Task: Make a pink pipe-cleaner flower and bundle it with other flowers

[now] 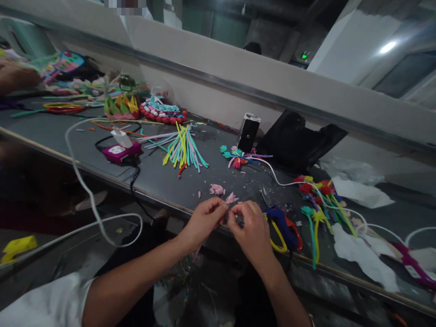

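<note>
At the table's front edge, my left hand and my right hand meet with fingertips pinched close together. What they hold is small and mostly hidden by the fingers. Just beyond the fingertips shows a pink fuzzy tuft; whether it is in my fingers or lies on the table, I cannot tell. A small heap of pink fuzzy pieces lies a little behind it. To the right of my right hand are scissors with yellow and red by the handles, partly wrapped in dark blue.
Loose pipe cleaners lie left of centre. Pipe-cleaner flowers rest before a black-and-white box; more flowers lie right. A white cable loops over the front edge from a purple power strip. Another person's hand is far left.
</note>
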The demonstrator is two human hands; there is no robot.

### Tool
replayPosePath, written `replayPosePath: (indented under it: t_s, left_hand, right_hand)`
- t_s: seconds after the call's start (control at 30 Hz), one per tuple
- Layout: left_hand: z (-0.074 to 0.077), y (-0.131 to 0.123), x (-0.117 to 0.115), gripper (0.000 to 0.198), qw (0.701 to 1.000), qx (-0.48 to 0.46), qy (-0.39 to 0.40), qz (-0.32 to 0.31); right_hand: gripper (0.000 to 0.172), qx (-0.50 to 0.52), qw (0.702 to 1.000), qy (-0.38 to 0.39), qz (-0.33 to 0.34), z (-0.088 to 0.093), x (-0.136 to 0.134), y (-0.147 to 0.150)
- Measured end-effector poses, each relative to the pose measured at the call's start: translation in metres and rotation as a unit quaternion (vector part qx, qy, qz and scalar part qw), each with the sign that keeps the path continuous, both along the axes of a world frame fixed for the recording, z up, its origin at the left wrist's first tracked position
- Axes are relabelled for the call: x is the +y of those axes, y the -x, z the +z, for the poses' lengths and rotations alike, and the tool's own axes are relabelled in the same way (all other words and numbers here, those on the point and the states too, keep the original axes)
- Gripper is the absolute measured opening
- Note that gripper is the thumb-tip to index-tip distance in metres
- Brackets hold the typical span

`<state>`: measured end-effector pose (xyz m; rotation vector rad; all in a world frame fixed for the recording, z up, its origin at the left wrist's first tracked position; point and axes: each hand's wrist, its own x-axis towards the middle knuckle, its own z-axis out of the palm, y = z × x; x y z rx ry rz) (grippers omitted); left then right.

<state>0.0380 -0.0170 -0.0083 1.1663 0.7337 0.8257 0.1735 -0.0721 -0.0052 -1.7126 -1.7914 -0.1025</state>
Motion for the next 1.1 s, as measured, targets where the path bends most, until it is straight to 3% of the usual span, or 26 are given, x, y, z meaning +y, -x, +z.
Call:
replayPosePath:
  t_s: [0.2,0.43,1.1]
  left_hand:
    - [0.0,-0.002,-0.002,0.033,1.0,0.003,-0.001,0.017]
    - [0.002,-0.001,-0.005,0.033,1.0,0.008,-0.016,0.016]
    - [0.005,0.005,-0.006,0.023,0.996,0.031,-0.079,-0.002]
  right_hand:
    - [0.006,0.055,0.998,0.011,0.025,0.002,-0.006,0.001]
    - [0.008,0.128,0.992,-0.021,-0.006,0.006,-0.01,-0.007]
    - [0.008,0.086,0.995,-0.044,0.007,0.009,-0.011,-0.01]
